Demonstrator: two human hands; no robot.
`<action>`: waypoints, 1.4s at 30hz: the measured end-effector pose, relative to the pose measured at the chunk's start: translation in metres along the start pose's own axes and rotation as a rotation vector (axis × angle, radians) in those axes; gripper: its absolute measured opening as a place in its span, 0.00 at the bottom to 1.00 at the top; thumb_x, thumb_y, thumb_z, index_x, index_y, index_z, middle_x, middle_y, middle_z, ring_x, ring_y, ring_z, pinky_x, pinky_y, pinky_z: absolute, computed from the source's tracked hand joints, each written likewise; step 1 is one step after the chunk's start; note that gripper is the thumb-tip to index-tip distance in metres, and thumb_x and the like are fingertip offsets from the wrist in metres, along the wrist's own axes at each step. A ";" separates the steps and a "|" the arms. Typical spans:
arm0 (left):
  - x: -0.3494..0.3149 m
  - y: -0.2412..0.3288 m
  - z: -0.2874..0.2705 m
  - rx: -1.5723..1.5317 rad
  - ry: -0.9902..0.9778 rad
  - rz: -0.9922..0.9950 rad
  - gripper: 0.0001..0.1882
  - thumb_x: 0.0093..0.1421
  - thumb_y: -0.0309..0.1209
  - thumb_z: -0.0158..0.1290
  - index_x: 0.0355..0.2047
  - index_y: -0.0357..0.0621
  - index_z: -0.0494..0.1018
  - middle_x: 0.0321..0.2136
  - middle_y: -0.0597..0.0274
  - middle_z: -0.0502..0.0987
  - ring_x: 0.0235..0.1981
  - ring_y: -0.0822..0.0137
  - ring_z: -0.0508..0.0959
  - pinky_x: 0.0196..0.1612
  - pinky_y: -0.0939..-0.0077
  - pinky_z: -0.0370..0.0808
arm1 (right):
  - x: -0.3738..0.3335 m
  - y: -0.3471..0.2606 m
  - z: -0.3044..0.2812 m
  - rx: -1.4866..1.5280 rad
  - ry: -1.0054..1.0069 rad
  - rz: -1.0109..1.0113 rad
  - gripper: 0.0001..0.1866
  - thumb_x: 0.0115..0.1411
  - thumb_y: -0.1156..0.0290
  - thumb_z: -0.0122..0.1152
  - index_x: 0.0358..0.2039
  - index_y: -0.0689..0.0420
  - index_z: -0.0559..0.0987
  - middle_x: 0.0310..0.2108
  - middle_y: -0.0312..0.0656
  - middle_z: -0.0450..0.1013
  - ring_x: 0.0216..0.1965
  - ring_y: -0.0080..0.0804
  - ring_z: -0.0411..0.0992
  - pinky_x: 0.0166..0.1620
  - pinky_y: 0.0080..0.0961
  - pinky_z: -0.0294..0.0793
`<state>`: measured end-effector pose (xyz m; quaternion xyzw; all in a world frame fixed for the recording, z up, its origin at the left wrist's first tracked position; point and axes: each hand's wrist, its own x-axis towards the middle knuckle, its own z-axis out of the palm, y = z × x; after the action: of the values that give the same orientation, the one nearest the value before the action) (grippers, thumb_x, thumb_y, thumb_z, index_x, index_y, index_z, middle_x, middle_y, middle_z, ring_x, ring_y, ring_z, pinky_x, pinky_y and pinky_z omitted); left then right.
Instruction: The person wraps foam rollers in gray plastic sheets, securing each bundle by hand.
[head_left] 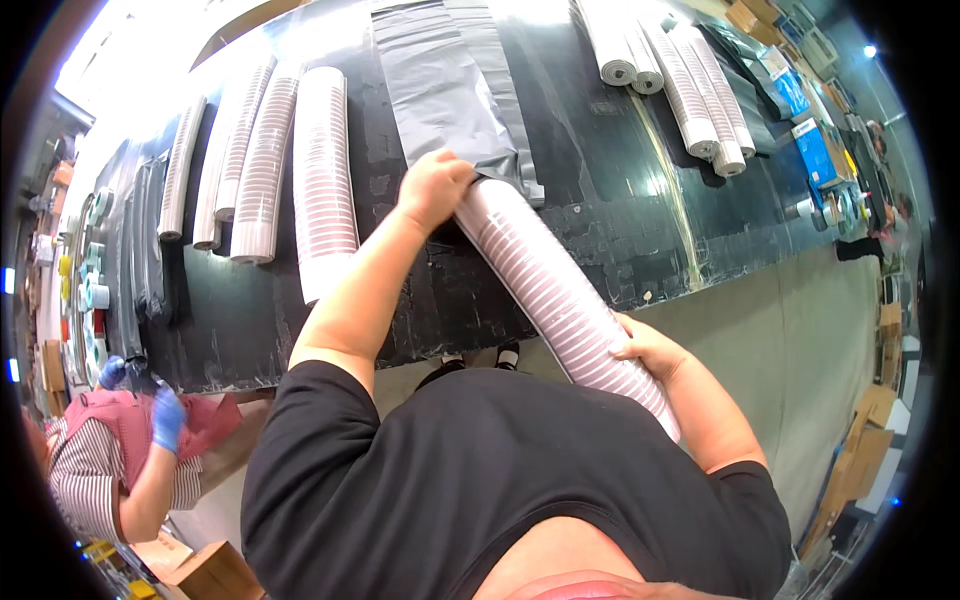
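Grip state, left: I have the left hand [435, 188] closed, fingers curled on the mouth of the grey bag [440, 85] at the upper end of the striped roll [565, 290]. Grip state, right: I have the right hand [648, 348] gripping the roll near its lower end, thumb across the upper face; the fingers beneath are hidden.

Position of the roll: it lies diagonally, upper end at the bag mouth over the black table [590, 150], lower end toward the wearer's torso. I cannot tell how far the upper end sits inside the bag. The roll crosses the near table edge, so its lower part projects beyond the tabletop, above the grey floor [780, 340].

Clearance, left: the left forearm passes over the near table edge and overlaps the lower end of a neighbouring roll [325, 170]; room on this side is tight. Past that roll, a row of further rolls [262, 170] lies at the left.

Clearance, right: a broad strip of dark tabletop separates the held roll from the right-hand rolls [700, 90], which lie well apart, toward the far side. Blue boxes [820, 155] stand beyond them, close to the right table edge.

Clearance, near side: the black shirt [520, 460] is just beside the roll's lower end. A co-worker [110, 450] in blue gloves is at the near left table corner.
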<state>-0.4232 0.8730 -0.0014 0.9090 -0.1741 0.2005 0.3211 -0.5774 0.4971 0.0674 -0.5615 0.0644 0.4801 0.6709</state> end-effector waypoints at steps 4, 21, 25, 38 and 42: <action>-0.004 0.057 0.001 0.273 0.042 0.445 0.08 0.46 0.33 0.60 0.30 0.57 0.80 0.33 0.70 0.78 0.41 0.61 0.77 0.47 0.66 0.73 | 0.000 0.004 -0.003 0.224 -0.067 0.043 0.50 0.44 0.63 0.70 0.66 0.64 0.58 0.57 0.49 0.69 0.56 0.35 0.70 0.59 0.31 0.68; 0.002 0.094 0.014 -0.902 0.100 -1.229 0.40 0.55 0.56 0.61 0.47 0.23 0.72 0.43 0.40 0.78 0.42 0.54 0.80 0.48 0.61 0.74 | 0.070 -0.038 0.028 -0.024 0.062 -0.245 0.48 0.41 0.58 0.71 0.61 0.65 0.62 0.49 0.52 0.72 0.47 0.43 0.75 0.50 0.39 0.78; -0.004 0.035 0.056 -1.011 0.161 -1.158 0.38 0.59 0.53 0.57 0.47 0.21 0.72 0.43 0.40 0.78 0.42 0.53 0.79 0.47 0.63 0.74 | 0.149 -0.038 0.002 -0.220 0.076 -0.296 0.42 0.51 0.59 0.66 0.63 0.59 0.60 0.48 0.48 0.70 0.46 0.38 0.72 0.50 0.36 0.75; 0.002 -0.011 0.041 -0.223 -0.106 -0.966 0.14 0.51 0.23 0.52 0.39 0.35 0.78 0.41 0.40 0.79 0.46 0.47 0.79 0.49 0.60 0.75 | 0.320 -0.139 0.014 0.076 0.158 -0.211 0.26 0.68 0.53 0.46 0.50 0.64 0.75 0.44 0.49 0.76 0.41 0.44 0.77 0.46 0.41 0.78; 0.005 -0.003 0.036 -0.582 -0.212 -1.080 0.13 0.57 0.27 0.50 0.35 0.29 0.78 0.32 0.41 0.80 0.32 0.46 0.82 0.35 0.56 0.80 | 0.317 -0.137 -0.017 -0.207 0.224 -0.288 0.25 0.70 0.54 0.45 0.48 0.66 0.75 0.43 0.47 0.76 0.39 0.36 0.75 0.45 0.34 0.76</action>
<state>-0.4087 0.8503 -0.0264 0.7590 0.2316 -0.1372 0.5928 -0.3038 0.6768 -0.0423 -0.6807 0.0079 0.3181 0.6599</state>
